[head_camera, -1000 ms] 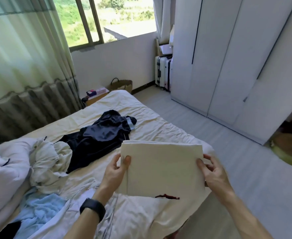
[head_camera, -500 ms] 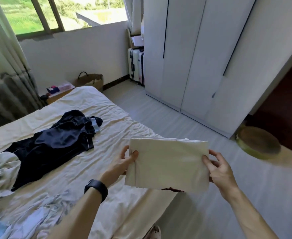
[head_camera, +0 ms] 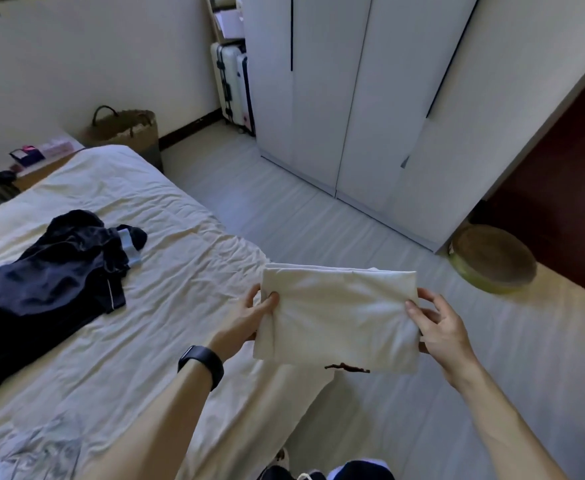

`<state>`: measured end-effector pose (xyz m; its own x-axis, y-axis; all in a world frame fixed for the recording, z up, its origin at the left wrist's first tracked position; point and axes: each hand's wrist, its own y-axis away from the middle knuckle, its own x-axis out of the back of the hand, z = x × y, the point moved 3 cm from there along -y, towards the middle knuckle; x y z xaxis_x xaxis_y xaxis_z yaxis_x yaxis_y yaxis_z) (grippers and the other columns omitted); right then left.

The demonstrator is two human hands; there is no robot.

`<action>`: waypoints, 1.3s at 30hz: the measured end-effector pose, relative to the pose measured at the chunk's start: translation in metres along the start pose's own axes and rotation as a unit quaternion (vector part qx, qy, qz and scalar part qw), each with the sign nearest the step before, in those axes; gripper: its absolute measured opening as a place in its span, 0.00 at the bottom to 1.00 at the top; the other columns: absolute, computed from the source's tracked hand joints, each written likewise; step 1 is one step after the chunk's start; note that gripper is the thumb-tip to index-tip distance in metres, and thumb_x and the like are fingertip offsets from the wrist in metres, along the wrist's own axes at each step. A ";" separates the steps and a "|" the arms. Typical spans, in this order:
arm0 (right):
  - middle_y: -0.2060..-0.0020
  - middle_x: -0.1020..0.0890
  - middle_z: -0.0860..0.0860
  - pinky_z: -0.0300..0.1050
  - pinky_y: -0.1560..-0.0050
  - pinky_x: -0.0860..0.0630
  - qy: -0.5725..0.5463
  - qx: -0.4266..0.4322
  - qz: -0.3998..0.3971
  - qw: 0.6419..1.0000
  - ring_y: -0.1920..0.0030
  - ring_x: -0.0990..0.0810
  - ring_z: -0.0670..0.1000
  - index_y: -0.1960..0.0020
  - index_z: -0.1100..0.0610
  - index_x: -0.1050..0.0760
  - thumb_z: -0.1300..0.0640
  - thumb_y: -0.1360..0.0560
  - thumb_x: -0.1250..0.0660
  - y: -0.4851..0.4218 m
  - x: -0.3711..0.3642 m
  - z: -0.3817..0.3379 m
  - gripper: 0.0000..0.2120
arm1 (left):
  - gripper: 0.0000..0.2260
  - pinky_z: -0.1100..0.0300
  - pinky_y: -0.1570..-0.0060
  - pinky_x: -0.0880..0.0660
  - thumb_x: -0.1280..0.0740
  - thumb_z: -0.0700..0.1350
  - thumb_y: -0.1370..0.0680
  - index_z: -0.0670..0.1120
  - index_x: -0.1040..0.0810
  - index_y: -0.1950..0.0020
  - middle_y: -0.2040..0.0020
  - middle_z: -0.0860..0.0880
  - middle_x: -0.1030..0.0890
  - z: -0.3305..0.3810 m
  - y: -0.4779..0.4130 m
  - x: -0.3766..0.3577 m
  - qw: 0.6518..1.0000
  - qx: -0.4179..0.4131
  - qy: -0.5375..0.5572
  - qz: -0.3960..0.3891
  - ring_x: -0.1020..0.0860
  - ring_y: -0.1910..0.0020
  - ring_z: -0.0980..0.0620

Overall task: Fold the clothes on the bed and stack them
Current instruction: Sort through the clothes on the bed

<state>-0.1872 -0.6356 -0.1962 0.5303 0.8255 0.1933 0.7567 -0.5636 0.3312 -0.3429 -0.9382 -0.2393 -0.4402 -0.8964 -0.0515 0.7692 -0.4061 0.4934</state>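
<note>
head view | folded cream cloth (head_camera: 339,317) held up flat in the air, over the right edge of the bed (head_camera: 152,306) | left side pinched by left hand (head_camera: 249,318), thumb on top | right side pinched by right hand (head_camera: 440,329), thumb on top | dark clothes (head_camera: 49,282) heaped on the bed, well away from that edge and both hands

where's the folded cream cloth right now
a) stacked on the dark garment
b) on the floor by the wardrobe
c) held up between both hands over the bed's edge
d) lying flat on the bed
c: the folded cream cloth is off the bed, with the left hand gripping its left edge and the right hand gripping its right edge; the dark garment lies apart on the bed with nothing on it.
</note>
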 end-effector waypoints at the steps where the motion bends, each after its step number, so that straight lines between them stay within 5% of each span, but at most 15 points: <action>1: 0.56 0.13 0.49 0.51 0.63 0.17 0.001 -0.007 0.000 1.000 0.58 0.13 0.50 0.48 0.35 0.22 0.50 0.21 0.29 -0.013 0.007 0.003 0.09 | 0.12 0.51 0.59 0.18 0.31 0.55 0.21 0.64 0.25 0.38 0.45 0.51 0.16 0.001 -0.010 -0.009 1.000 0.005 -0.002 0.003 0.16 0.48 0.49; 7: 0.57 0.13 0.51 0.54 0.60 0.18 0.010 -0.045 -0.046 0.998 0.59 0.14 0.51 0.45 0.41 0.22 0.52 0.20 0.29 -0.112 0.045 0.017 0.08 | 0.06 0.54 0.61 0.19 0.33 0.56 0.20 0.66 0.23 0.44 0.48 0.54 0.15 0.002 -0.065 -0.067 0.998 0.016 -0.001 0.066 0.15 0.52 0.52; 10: 0.58 0.13 0.52 0.56 0.58 0.19 0.031 -0.055 -0.088 0.994 0.59 0.14 0.53 0.44 0.42 0.22 0.52 0.20 0.29 -0.161 0.061 0.016 0.07 | 0.09 0.47 0.51 0.18 0.33 0.58 0.20 0.65 0.24 0.40 0.43 0.53 0.17 -0.003 -0.081 -0.098 0.992 0.016 -0.001 0.125 0.16 0.49 0.52; 17: 0.59 0.14 0.52 0.47 0.64 0.22 0.135 -0.062 -0.202 0.968 0.62 0.15 0.49 0.44 0.43 0.23 0.54 0.20 0.29 -0.251 0.057 -0.002 0.08 | 0.10 0.43 0.44 0.20 0.33 0.60 0.21 0.67 0.29 0.42 0.41 0.55 0.20 -0.020 -0.081 -0.146 0.966 0.087 0.093 0.227 0.18 0.45 0.50; 24: 0.55 0.14 0.56 0.48 0.60 0.22 0.235 -0.034 -0.327 0.914 0.56 0.15 0.54 0.41 0.48 0.23 0.56 0.19 0.31 -0.315 -0.024 -0.021 0.08 | 0.11 0.53 0.48 0.21 0.36 0.50 0.17 0.57 0.30 0.35 0.37 0.50 0.21 -0.041 -0.095 -0.141 0.918 0.086 0.191 0.337 0.20 0.43 0.50; 34: 0.53 0.15 0.56 0.50 0.58 0.19 0.355 0.007 -0.444 0.822 0.54 0.15 0.55 0.41 0.48 0.24 0.55 0.17 0.34 -0.373 -0.181 -0.054 0.06 | 0.13 0.43 0.37 0.25 0.38 0.42 0.16 0.42 0.31 0.33 0.38 0.38 0.22 -0.073 -0.148 -0.103 0.814 0.141 0.309 0.471 0.22 0.39 0.40; 39: 0.51 0.15 0.54 0.58 0.46 0.18 0.448 0.058 -0.500 0.739 0.51 0.16 0.56 0.39 0.46 0.24 0.51 0.18 0.35 -0.406 -0.285 -0.058 0.07 | 0.12 0.42 0.36 0.27 0.40 0.45 0.15 0.42 0.32 0.33 0.39 0.42 0.22 -0.079 -0.178 -0.086 0.748 0.154 0.370 0.529 0.23 0.39 0.41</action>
<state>-0.6676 -0.6405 -0.3321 -0.7427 0.4893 0.4572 0.6545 0.3856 0.6504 -0.4050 -0.8027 -0.3908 0.8043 -0.5858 0.0999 0.3115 0.5587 0.7687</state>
